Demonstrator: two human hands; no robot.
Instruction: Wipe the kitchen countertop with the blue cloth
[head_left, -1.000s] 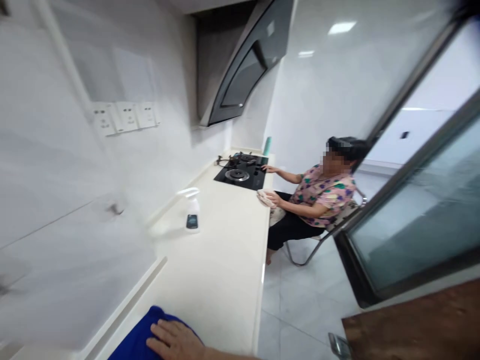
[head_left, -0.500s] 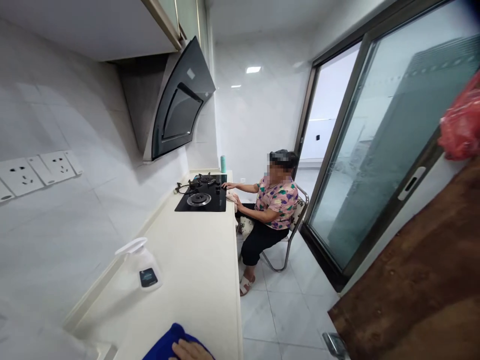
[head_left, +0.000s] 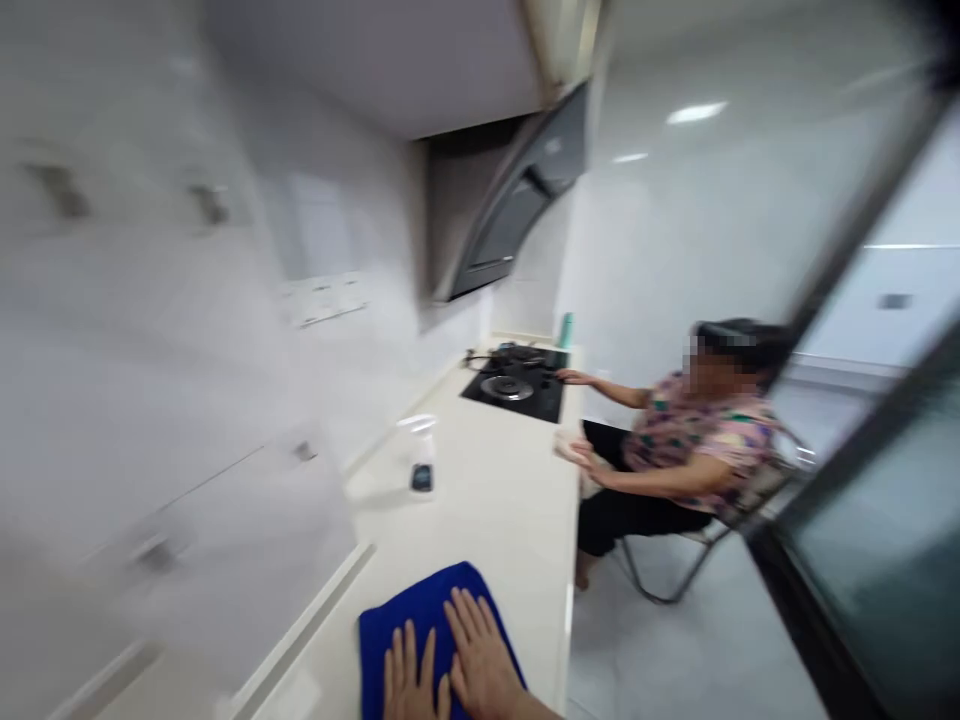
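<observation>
A blue cloth lies spread on the near part of the white countertop. Both of my hands rest flat on it, side by side. My left hand has its fingers stretched and spread. My right hand also lies palm down, with fingers extended near the cloth's right edge. Farther along the counter stands a white spray bottle with a dark label, blurred by motion.
A black gas stove sits at the far end under a range hood, with a green bottle behind it. A seated person on the right touches the stove and holds a pale cloth at the counter's edge.
My view has swung left and down. Two hands now show flat on the blue cloth, where one was partly visible before. The other person's pale cloth is nearer along the counter edge.
</observation>
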